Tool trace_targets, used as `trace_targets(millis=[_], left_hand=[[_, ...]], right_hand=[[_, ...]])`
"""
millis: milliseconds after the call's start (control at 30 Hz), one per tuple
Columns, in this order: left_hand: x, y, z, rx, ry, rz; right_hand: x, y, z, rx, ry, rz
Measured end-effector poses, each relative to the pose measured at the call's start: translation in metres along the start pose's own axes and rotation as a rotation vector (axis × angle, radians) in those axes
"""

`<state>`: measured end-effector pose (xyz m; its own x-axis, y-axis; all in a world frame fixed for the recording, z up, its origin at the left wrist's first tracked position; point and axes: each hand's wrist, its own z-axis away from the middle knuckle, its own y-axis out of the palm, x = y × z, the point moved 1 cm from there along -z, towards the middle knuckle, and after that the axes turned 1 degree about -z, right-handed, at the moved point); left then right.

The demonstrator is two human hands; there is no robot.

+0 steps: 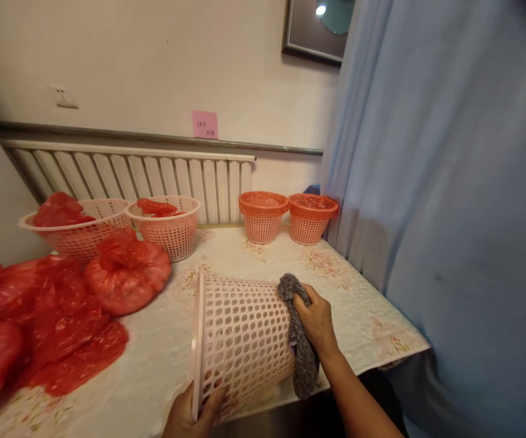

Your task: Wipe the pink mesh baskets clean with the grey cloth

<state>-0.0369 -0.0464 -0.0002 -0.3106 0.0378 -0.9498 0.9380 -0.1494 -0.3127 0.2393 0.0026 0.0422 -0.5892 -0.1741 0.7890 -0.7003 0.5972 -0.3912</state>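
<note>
A pale pink perforated plastic basket lies tipped on its side above the near edge of the table, its rim facing left and its base facing right. My left hand grips it at the lower part of the rim, thumb on the outer wall, with the other fingers partly hidden behind the mesh. My right hand is closed on a dark grey cloth, pressing it against the base end. The cloth's lower end hangs beside the basket.
Two baskets lined with red bags stand at the back right, near a blue curtain. Back left, two pink baskets hold red plastic. Red plastic bags pile on the left of the flowered tablecloth. A radiator lines the wall.
</note>
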Motion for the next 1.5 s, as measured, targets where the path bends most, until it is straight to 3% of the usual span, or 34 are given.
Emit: trace_targets(millis=[167,433,600,833,967,1100,1233,1500], left_hand=[[-0.01,-0.005,0.001,0.057,-0.016,0.08],[-0.072,-0.009,-0.011,0.046,-0.107,0.242],[-0.068,-0.009,-0.011,0.048,-0.114,0.216],[-0.065,-0.005,-0.011,0.04,-0.085,0.223],[-0.059,-0.005,-0.016,0.03,0.038,0.224],[-0.045,-0.006,-0.018,0.002,0.086,0.142],[-0.031,-0.004,-0.016,0.036,0.071,0.139],[-0.022,0.0,-0.007,0.058,0.075,0.076]], right_hand=[[-0.004,0.0,0.015,-0.046,-0.007,0.018],[-0.012,-0.001,0.029,-0.065,0.007,0.042],[-0.008,0.007,0.04,-0.111,0.02,0.063],[0.052,0.043,0.059,-0.016,-0.291,-0.008],[0.096,0.062,0.065,0.107,-0.477,-0.092],[0.114,0.071,0.056,0.172,-0.513,-0.127],[0.097,0.066,0.032,0.153,-0.398,-0.083],[0.019,0.02,-0.021,0.087,-0.045,0.079]])
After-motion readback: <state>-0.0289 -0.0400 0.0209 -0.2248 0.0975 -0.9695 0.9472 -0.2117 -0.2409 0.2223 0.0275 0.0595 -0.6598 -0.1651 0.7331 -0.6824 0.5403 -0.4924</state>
